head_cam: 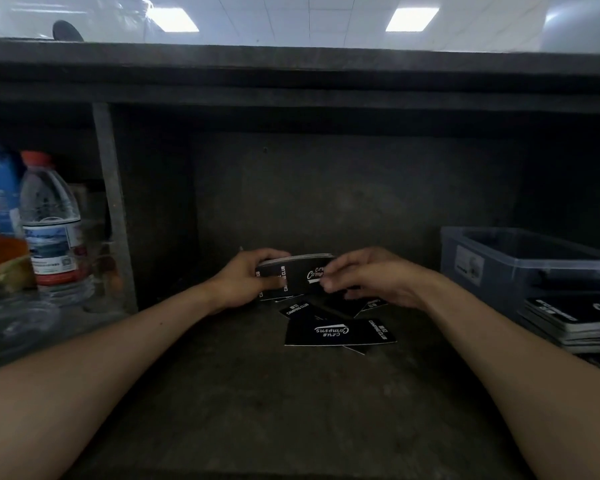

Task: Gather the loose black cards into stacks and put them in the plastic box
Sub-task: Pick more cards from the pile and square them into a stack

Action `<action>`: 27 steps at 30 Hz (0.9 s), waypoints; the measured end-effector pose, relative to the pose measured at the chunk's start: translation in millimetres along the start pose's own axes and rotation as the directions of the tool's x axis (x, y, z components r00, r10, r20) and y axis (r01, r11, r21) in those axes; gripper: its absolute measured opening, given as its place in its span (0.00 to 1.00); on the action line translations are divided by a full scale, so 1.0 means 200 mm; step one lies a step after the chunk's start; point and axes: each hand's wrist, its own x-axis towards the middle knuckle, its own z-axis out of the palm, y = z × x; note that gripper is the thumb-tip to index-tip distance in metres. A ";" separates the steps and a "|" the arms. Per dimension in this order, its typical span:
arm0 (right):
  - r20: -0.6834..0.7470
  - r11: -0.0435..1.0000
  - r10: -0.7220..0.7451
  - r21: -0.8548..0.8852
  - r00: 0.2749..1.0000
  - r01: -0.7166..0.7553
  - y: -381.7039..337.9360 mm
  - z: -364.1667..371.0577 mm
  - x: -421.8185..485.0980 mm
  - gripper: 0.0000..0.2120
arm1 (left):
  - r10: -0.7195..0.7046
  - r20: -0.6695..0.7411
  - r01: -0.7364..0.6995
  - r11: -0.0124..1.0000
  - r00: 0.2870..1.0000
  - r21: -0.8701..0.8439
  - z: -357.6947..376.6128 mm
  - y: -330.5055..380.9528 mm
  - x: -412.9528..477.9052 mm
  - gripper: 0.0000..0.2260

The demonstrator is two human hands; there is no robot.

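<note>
Progress: a held stack (pixel 297 271) of black cards is raised just above the tabletop (pixel 257 393), near the centre of the work area. It is gripped at its 9 o'clock end by the left hand (pixel 246 278), whose fingers (pixel 274 253) are curled over the top edge. The right hand (pixel 371 277) is closed round the 3 o'clock end; its fingers are motion-blurred, so the grip is judged rather than plainly seen.

Remaining: several loose cards (pixel 340 332) lie overlapped and skewed on the tabletop, directly at 6 o'clock of the held stack.

At 3 o'clock, finished stacks (pixel 575 318) are piled on the tabletop in front of the plastic box (pixel 534 263). The box interior is dark; its contents cannot be told. The task is judged to be in its later part: gathering is nearly done, boxing is not shown as done.

Edges and room: a back wall stands close behind the hands at 12 o'clock. A water bottle (pixel 51 220) and clutter occupy 9 o'clock, well apart from the cards. The box's near wall must be cleared from above, over the finished stacks. Bare tabletop is available at 6 o'clock for squaring.
</note>
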 end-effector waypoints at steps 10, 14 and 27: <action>0.271 0.890 0.119 -0.457 0.955 0.019 -0.06 0.02 -0.07 0.24 | -0.080 -0.046 0.075 0.991 0.996 -0.110 -0.01 0.00 0.02 0.23; 0.131 0.986 0.031 -0.168 0.991 -0.009 -0.06 -0.03 -0.08 0.16 | -0.087 -0.097 0.077 0.991 0.991 -0.108 -0.01 0.00 0.02 0.23; -0.321 0.800 0.150 0.596 0.935 0.076 0.02 0.09 0.04 0.26 | -0.092 -0.046 0.085 0.987 0.995 -0.133 -0.02 0.02 -0.01 0.16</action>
